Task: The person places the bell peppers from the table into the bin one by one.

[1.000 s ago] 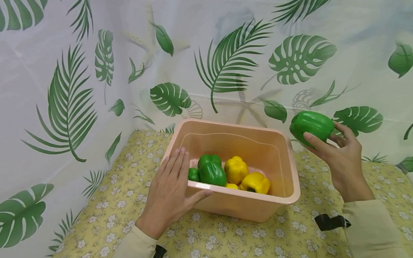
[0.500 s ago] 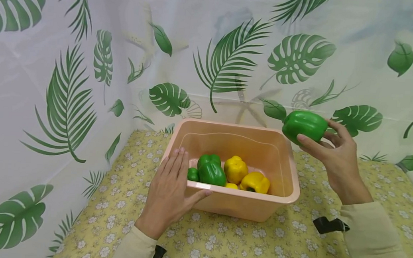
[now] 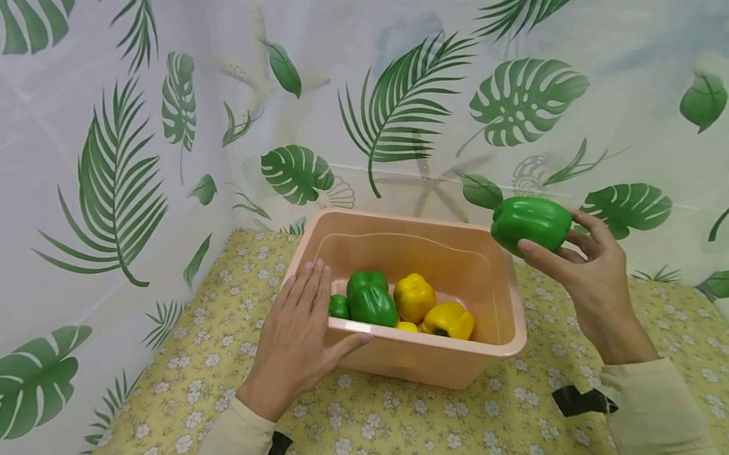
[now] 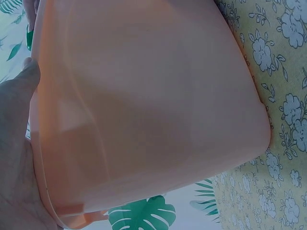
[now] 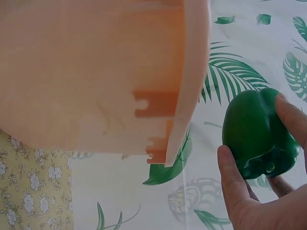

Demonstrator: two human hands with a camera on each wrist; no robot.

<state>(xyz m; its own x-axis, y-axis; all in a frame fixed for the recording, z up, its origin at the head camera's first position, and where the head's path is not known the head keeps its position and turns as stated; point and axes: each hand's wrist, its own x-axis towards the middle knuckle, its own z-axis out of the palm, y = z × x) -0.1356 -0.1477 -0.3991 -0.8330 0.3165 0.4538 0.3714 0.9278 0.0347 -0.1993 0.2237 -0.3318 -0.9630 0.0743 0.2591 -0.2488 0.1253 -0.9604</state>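
My right hand (image 3: 596, 279) holds a green bell pepper (image 3: 532, 225) in the air, overlapping the right rear corner of a peach plastic bin (image 3: 418, 362) in the head view. In the right wrist view, thumb and fingers grip the same green pepper (image 5: 256, 132) at one end, beside the bin's rim (image 5: 194, 72). My left hand (image 3: 293, 335) lies flat over the bin's left front corner, fingers straight and thumb along the front rim. Inside the bin are green peppers (image 3: 372, 302) on the left and yellow peppers (image 3: 414, 298) on the right, some partly hidden by the front wall.
A yellow floral cloth (image 3: 388, 433) covers the table under the bin. White sheeting with green leaf prints (image 3: 404, 110) rises behind and along the left side. Black straps (image 3: 584, 400) show at both sleeves.
My right hand has carried the green pepper a little to the left, from beside the bin to its right rear corner. The left hand stays at the rim.
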